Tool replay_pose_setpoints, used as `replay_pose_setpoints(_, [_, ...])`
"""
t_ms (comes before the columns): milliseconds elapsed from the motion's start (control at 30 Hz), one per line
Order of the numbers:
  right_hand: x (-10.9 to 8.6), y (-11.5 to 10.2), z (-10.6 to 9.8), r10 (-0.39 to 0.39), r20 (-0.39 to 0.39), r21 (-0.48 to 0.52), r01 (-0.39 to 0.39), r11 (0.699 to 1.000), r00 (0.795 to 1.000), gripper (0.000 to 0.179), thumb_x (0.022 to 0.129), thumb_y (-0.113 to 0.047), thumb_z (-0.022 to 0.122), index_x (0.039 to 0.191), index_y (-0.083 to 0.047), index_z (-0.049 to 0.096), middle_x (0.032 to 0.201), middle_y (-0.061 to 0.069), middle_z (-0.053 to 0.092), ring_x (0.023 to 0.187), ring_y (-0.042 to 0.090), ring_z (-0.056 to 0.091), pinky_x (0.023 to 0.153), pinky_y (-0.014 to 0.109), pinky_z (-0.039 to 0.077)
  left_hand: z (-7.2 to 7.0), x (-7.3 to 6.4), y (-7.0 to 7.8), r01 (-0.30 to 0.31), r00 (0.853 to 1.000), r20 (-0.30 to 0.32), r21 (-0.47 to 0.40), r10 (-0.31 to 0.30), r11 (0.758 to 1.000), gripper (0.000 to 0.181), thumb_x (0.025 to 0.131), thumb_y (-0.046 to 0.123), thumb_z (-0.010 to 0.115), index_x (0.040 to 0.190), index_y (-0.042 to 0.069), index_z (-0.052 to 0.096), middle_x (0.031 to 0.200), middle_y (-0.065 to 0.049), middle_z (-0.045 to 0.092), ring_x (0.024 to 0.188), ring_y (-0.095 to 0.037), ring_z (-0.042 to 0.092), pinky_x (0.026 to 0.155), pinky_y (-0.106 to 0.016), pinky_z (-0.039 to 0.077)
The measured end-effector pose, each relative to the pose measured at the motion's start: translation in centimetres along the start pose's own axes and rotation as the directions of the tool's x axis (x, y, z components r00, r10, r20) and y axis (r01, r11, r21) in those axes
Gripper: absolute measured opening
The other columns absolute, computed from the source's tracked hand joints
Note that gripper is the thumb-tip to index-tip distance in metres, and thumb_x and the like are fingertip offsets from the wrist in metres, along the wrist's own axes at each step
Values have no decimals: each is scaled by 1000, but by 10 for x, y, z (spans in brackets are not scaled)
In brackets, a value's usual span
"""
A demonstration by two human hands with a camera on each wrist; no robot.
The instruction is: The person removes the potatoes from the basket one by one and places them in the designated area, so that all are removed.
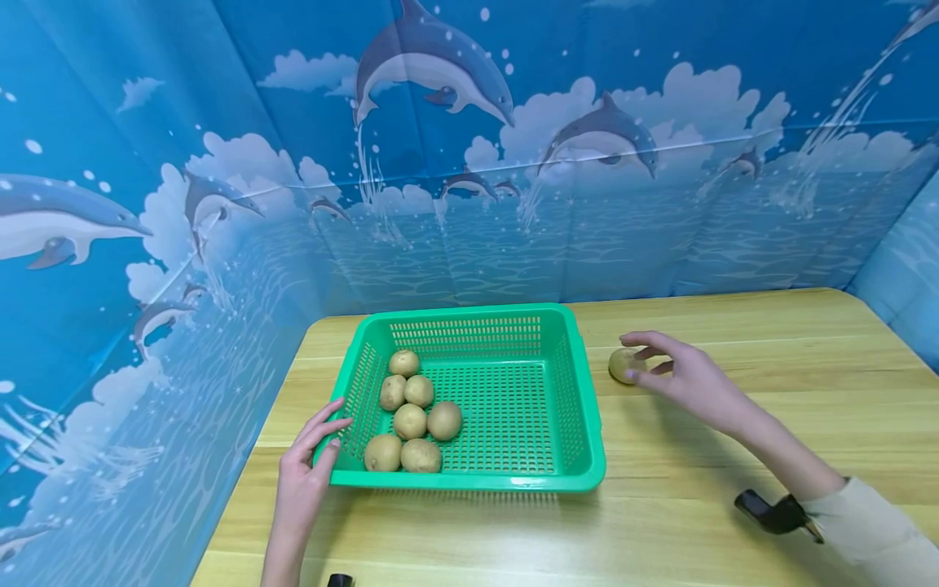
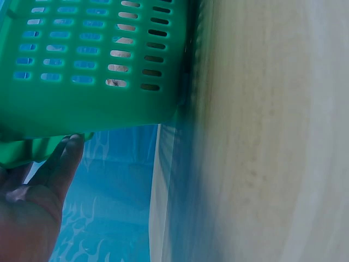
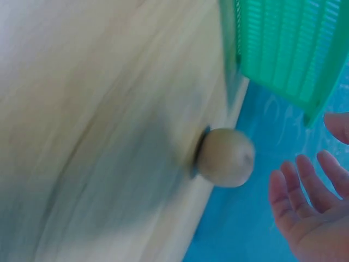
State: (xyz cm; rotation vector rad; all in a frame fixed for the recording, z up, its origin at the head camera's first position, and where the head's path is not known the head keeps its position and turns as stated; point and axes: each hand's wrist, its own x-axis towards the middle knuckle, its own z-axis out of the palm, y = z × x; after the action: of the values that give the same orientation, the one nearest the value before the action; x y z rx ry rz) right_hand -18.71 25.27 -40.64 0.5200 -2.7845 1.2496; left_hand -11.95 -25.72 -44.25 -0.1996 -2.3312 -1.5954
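Observation:
A green plastic basket [image 1: 480, 481] with slotted walls sits on the table, several round tan potatoes [image 1: 410, 421] gathered along its left side. My left hand [image 1: 304, 465] holds the basket's left rim near the front corner, fingers over the edge; in the left wrist view fingertips [image 2: 75, 141] meet the rim from outside. To the right of the basket, one more potato [image 1: 622, 365] lies on the wood. Spread thumb and fingers of my right hand [image 1: 682, 377] overlap it in the head view. The right wrist view shows a gap between this hand [image 3: 319, 213] and the potato [image 3: 226, 157].
The table [image 1: 660, 522] has a light wood-grain top. Behind it and on both sides hangs a blue dolphin-print cloth [image 1: 469, 244]. A black device [image 1: 773, 512] is attached at my right wrist, beside a pale sleeve [image 1: 873, 522].

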Motion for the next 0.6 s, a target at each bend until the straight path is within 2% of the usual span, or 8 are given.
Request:
replay_pose_setpoints(200, [-1,-16,1,2,29,-1,-2,1000,1000,47,96,-35,64,139,-20,52,133,4,57,113,29,58,85,39,51,0,0,0,0,1000,1,-9,0,1000,30,95,-9,51,116,3,69,144,1,51,139,-16,37,102,-16,35])
replay_pose_setpoints(333, [-1,-27,2,-26,40,-4,26,1000,999,47,97,-34,63,141,-19,50,135,0,55,115,30,56,89,48,48,0,-1,0,3,1000,-1,-3,-3,1000,31,95,-9,52,116,4,70,144,2,51,139,-16,37,102,-16,35])
replay_pose_setpoints(600, [1,-50,4,-64,61,-23,65,998,996,50,96,-35,65,141,-20,49,135,2,55,108,25,59,86,47,48,0,0,-1,7,1000,-4,6,-7,1000,30,95,-8,53,117,3,69,144,1,51,139,-16,37,103,-15,33])
